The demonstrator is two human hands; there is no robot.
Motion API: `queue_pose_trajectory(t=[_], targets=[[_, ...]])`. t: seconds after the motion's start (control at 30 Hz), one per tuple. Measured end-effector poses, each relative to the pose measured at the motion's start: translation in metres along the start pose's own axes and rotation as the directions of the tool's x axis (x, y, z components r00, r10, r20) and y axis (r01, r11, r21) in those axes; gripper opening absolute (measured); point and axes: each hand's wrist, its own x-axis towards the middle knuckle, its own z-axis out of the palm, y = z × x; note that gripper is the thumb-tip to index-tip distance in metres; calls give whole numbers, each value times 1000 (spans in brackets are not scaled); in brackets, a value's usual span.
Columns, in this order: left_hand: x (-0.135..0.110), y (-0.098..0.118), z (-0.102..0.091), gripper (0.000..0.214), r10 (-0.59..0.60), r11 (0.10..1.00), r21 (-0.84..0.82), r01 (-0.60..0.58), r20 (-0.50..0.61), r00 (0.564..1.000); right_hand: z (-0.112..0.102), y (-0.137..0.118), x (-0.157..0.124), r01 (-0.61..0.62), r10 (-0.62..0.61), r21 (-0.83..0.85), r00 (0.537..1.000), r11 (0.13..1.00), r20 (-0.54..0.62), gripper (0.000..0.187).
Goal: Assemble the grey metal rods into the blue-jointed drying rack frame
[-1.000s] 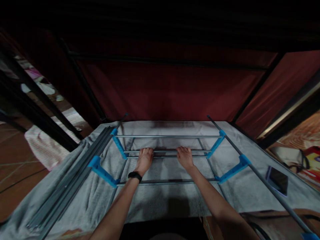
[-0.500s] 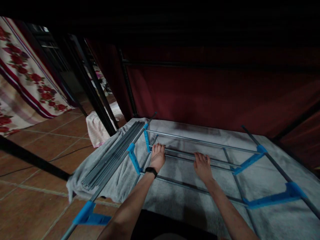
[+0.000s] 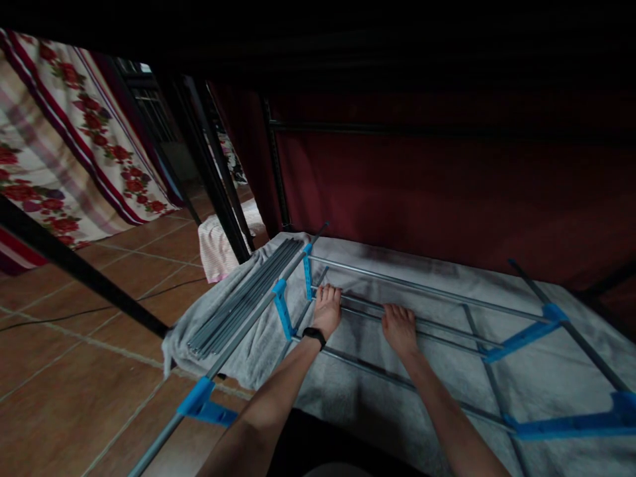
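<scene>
A rack frame of grey metal tubes and blue plastic brackets lies on a grey blanket. My left hand, with a black band at the wrist, is closed over a crossbar tube near its left end. Along the same tube, my right hand curls its fingers over the top; its fingertips are hidden. A second crossbar runs close below. To the left of my hands stand blue brackets on a long side tube. On the right, another blue bracket joins the crossbars to the far side tube.
A bundle of loose grey tubes lies left of the frame on the blanket. Black metal posts stand at the left, and a dark red curtain hangs behind. A cable crosses the tiled floor.
My view has turned slightly left, so the rack and blanket sit further right. The fingers of my right hand have curled more tightly over the crossbar tube. My left hand stays on it.
</scene>
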Motion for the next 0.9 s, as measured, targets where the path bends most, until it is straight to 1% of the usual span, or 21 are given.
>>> queue_pose_trajectory(t=[0.07, 0.2, 0.47, 0.67, 0.9], targets=[[-1, -1, 1, 55, 5, 1000, -9, -5, -5, 1000, 0, -2, 1, -20, 20, -20, 1000, 1000, 6, 20], [-3, -2, 2, 60, 21, 1000, -16, -21, -14, 1000, -1, -1, 1, -17, 17, -30, 1000, 999, -5, 18], [-4, -3, 1, 61, 33, 999, 12, -33, -5, 999, 0, -1, -4, -14, 14, -10, 1000, 1000, -27, 22], [-6, -2, 1, 62, 41, 999, 23, -40, -28, 999, -1, -1, -1, -24, 24, -11, 1000, 1000, 5, 21], [-2, -4, -4, 58, 27, 999, -33, -26, 27, 999, 0, -1, 0, -43, 43, -4, 999, 999, 25, 20]])
